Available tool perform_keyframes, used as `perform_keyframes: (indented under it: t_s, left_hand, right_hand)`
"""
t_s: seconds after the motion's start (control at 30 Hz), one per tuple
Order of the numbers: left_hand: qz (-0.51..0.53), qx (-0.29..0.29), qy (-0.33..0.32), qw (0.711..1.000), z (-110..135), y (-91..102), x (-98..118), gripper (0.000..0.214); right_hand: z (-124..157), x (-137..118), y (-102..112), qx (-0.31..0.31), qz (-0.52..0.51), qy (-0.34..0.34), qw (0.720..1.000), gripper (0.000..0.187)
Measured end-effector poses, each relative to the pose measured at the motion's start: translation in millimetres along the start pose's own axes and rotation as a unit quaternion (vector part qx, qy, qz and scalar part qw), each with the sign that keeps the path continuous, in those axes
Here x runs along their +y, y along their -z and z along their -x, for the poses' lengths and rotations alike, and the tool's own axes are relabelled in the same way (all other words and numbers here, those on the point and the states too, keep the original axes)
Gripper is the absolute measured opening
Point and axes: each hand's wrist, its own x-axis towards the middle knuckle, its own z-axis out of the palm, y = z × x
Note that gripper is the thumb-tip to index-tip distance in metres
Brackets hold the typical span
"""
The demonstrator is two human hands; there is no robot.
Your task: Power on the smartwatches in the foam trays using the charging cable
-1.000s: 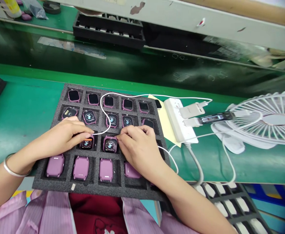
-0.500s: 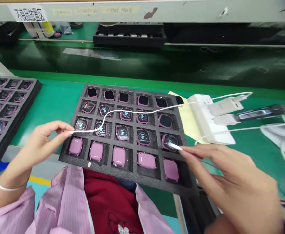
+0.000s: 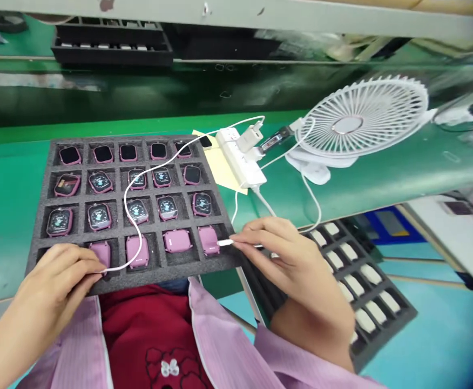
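I'm looking down on the foam tray [image 3: 38, 227] now, pulled close to my lap, with watches [image 3: 167, 207] sitting one per pocket. The three far rows lie face up, the near row face down, showing pink backs. My left hand [image 3: 58, 275] is at the tray's near left corner, thumb and fingers pinched on the end of the white cable [image 3: 125, 208]. That cable loops back over the middle pockets and runs off to the strip [image 3: 236, 156] beyond the tray's far right corner. My right hand [image 3: 293, 259] sits just off the tray's near right edge, its fingertips nipped on a white plug [image 3: 225, 243]. The plug's tip is right against the corner watch [image 3: 209, 240], though I can't tell if it's seated. The strip rests partly on yellow paper [image 3: 216, 165], with the white fan [image 3: 362, 116] to its right. A second tray [image 3: 382, 292] of white parts lies lower down, under my right wrist
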Motion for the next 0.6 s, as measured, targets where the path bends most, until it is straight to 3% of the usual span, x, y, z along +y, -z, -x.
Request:
perform_keyframes:
  t_s: [0.13, 0.23, 0.33, 0.6]
  left_hand:
    - [-0.093, -0.006, -0.040, 0.995, -8.6, 6.6, -1.2, 0.018]
    - [-0.218, -0.018, -0.113, 0.969, -23.4, 14.8, 7.7, 0.026]
    - [-0.279, -0.036, -0.173, 0.944, -35.1, 20.6, 14.8, 0.038]
    - [-0.293, -0.032, -0.168, 0.941, -36.6, 15.2, 11.0, 0.028]
  right_hand:
    - [2.2, 1.1, -8.4, -0.063, 0.012, 0.020, 0.998, 0.023]
    - [0.4, 1.5, -7.2, -0.100, 0.021, 0.028, 0.994, 0.027]
    - [-2.9, 3.2, 0.7, -0.099, -0.020, 0.029, 0.994, 0.022]
    - [-5.1, 15.0, -7.4, -0.098, 0.043, -0.011, 0.994, 0.031]
